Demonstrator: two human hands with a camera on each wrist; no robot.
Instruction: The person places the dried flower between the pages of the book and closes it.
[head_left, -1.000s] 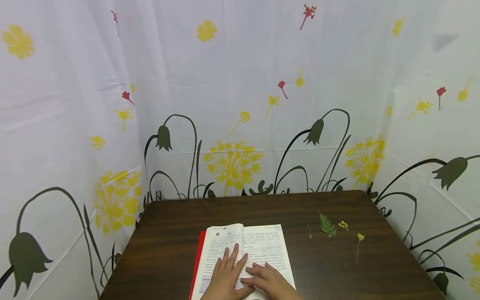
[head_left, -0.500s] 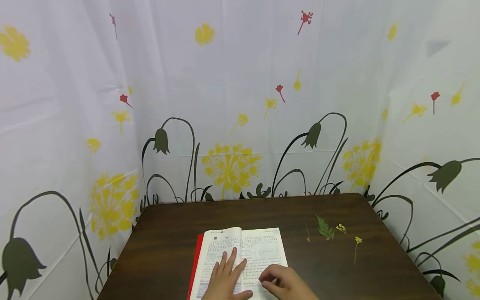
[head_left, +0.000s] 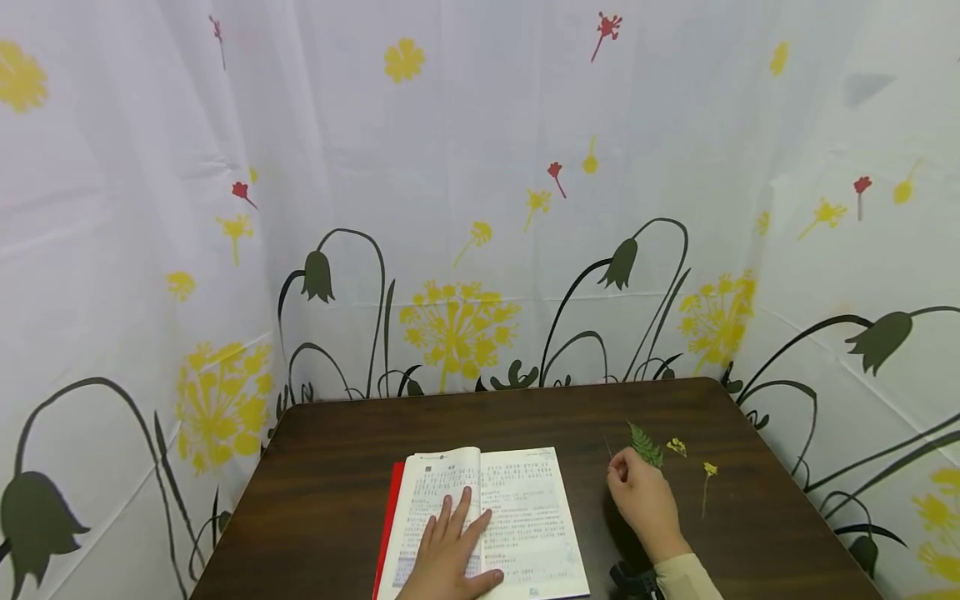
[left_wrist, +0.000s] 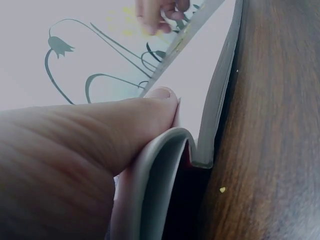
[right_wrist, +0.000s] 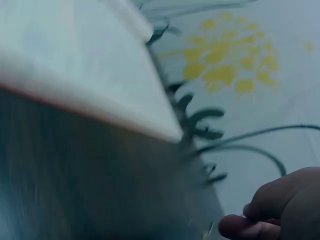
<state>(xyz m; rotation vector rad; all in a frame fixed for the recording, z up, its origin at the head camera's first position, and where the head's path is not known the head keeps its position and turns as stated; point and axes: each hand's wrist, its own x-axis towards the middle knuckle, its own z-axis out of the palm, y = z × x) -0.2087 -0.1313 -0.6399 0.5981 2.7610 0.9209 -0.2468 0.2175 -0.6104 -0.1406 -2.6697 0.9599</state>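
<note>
An open book [head_left: 534, 508] with printed pages and a red edge at its left lies on the dark wooden table. My left hand [head_left: 448, 546] rests on it with fingers spread across the left page, the thumb near the gutter. My right hand [head_left: 647, 504] is right of the book, beside a thin dried stem [head_left: 607, 446] and partly over a green fern leaf [head_left: 645, 444]. Its fingers are loosely curled. In the right wrist view, a small yellow-tipped sprig [right_wrist: 206, 233] shows just beside the fingertips, with nothing seen between them.
Further right lie a small yellow flower cluster [head_left: 677, 447] and a yellow flower on a long stem [head_left: 709, 471]. A white curtain [head_left: 480, 167] with a printed flower pattern hangs behind the table [head_left: 315, 492]. A dark band [head_left: 636, 579] circles the right wrist.
My right hand has left the book's right page and moved right and away, to the dried plants. The left hand stays on the left page.
</note>
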